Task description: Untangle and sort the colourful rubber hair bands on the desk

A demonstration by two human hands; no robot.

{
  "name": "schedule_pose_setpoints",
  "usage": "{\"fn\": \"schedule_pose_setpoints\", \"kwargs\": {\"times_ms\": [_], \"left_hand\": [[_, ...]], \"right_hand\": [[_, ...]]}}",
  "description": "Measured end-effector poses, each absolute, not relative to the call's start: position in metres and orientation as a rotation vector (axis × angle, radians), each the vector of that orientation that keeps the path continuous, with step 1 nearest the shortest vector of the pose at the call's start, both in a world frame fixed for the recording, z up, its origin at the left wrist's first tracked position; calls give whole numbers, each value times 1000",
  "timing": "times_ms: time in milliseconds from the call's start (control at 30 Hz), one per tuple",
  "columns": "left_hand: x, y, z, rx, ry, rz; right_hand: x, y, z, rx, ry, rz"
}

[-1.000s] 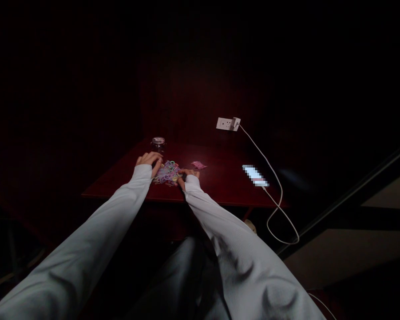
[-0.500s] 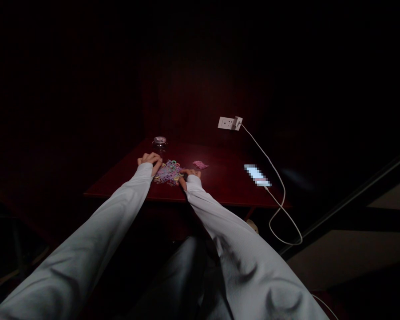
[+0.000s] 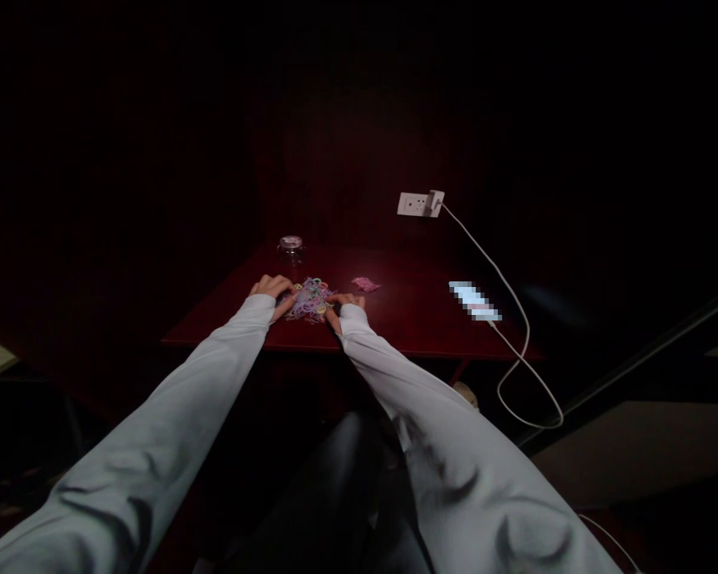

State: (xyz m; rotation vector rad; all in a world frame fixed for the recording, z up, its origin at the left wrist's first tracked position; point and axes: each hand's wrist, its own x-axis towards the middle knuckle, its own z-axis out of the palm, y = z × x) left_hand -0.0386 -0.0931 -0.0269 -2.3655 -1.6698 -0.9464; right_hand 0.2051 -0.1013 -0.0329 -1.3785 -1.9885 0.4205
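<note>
A loose pile of small multicoloured elastic bands [image 3: 311,301], mostly purple with some green, yellow and orange loops, lies on the dark red table between my hands. My left hand [image 3: 271,290] touches the pile's left side, its fingers bent and the thumb close to the index fingertip. At the right side, my right hand [image 3: 345,304] has its curled fingers, index and thumb against the bands. Whatever either set of fingertips pinches is too small to make out. A little pile of pink elastic bands [image 3: 366,284] sits apart, just beyond my right hand.
A clear jar [image 3: 291,245] stands at the back left of the table [image 3: 412,319]. To the right lies a lit phone [image 3: 474,300], its white cable [image 3: 514,299] running up to a charger in the wall socket [image 3: 420,204] and looping past the table's edge.
The view has shifted slightly, so the table and its things appear a little higher and further right. Both hands stay at the pile, with the left fingers reaching a bit further into it.
</note>
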Motion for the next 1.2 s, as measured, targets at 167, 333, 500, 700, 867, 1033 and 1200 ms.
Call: {"fn": "schedule_pose_setpoints", "kwargs": {"times_ms": [167,333,500,700,867,1033,1200], "left_hand": [[-35,-91,-27,-2300,-1677,-797],[-43,-83,-36,-2325,-1660,-758],[-52,-66,-48,-2383,-1533,-924],[-62,-52,-54,-2298,-1518,-1119],[-60,-53,-54,-2296,-1460,-1166],[-62,-50,-52,-2313,-1483,-1139],[-62,-51,-50,-2316,-1494,-1135]], "right_hand": [[206,-111,-25,-1403,-2009,446],[208,-119,-20,-1385,-2009,462],[209,-121,-19,-1391,-2009,484],[210,-119,-21,-1380,-2038,466],[210,-120,-23,-1368,-2071,428],[211,-122,-22,-1354,-2076,428],[211,-123,-21,-1364,-2080,422]]}}
